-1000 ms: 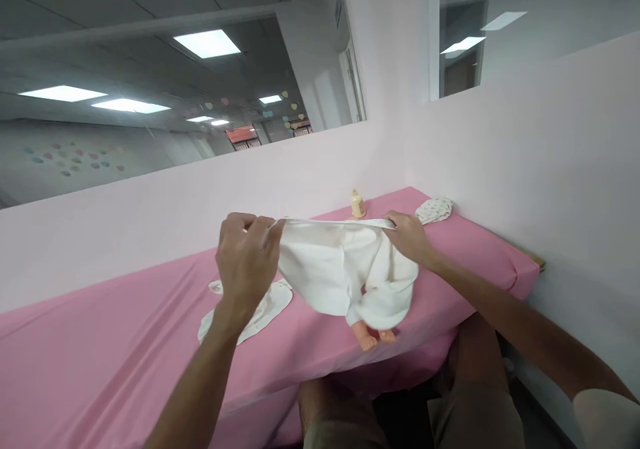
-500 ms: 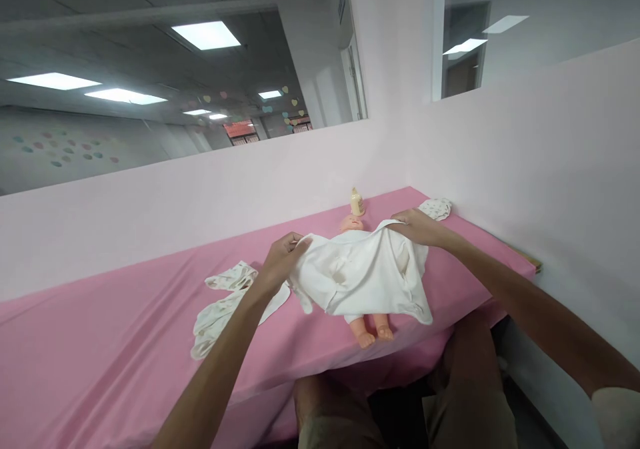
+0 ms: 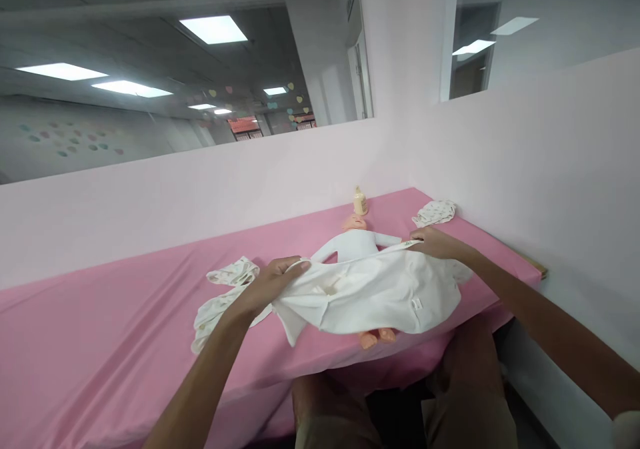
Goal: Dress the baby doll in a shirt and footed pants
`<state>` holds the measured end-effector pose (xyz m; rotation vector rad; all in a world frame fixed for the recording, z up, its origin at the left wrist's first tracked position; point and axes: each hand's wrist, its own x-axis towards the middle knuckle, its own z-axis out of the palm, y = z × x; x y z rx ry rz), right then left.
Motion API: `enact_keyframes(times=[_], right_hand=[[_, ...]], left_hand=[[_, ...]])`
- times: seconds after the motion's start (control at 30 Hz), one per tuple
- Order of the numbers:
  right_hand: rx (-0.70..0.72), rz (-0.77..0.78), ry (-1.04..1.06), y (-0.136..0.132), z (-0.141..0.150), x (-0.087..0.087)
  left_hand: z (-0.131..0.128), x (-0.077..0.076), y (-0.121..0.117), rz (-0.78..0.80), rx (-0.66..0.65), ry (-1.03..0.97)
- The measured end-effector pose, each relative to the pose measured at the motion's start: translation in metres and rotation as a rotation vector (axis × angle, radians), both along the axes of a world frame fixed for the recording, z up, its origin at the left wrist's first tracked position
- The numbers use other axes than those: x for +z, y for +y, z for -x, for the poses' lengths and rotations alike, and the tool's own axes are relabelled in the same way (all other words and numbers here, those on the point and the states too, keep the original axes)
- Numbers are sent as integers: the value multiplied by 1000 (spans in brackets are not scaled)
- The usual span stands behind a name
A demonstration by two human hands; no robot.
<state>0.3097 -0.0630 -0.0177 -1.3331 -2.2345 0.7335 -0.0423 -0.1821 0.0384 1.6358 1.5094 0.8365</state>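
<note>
A white baby garment (image 3: 370, 292) is stretched between my two hands, above a baby doll (image 3: 356, 242). My left hand (image 3: 280, 277) pinches its left edge. The opposite end of the same upper edge is gripped by my right hand (image 3: 434, 241), near some small marks on the cloth. A small tag shows on the garment's right part. The doll lies on its back with its head toward the wall and its body in white. Its head, chest and arms show above the cloth and its feet below; the legs and lower body are hidden.
The pink-covered table (image 3: 125, 302) runs along the wall. Left of the doll lie crumpled patterned baby clothes (image 3: 234, 272). A cream pump bottle (image 3: 360, 202) stands behind the doll's head. A bundled patterned cloth (image 3: 436, 213) lies at the right corner, close to the side wall.
The garment has come lower and nearer to me and is pulled wider. My right hand has moved down and right. More of the doll's chest and arms now shows.
</note>
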Motion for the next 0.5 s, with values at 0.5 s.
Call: enact_keyframes(times=[0.5], right_hand=[[-9,-108,3,-63,8,5]], left_hand=[[24,3,-67,-69,394,-54]])
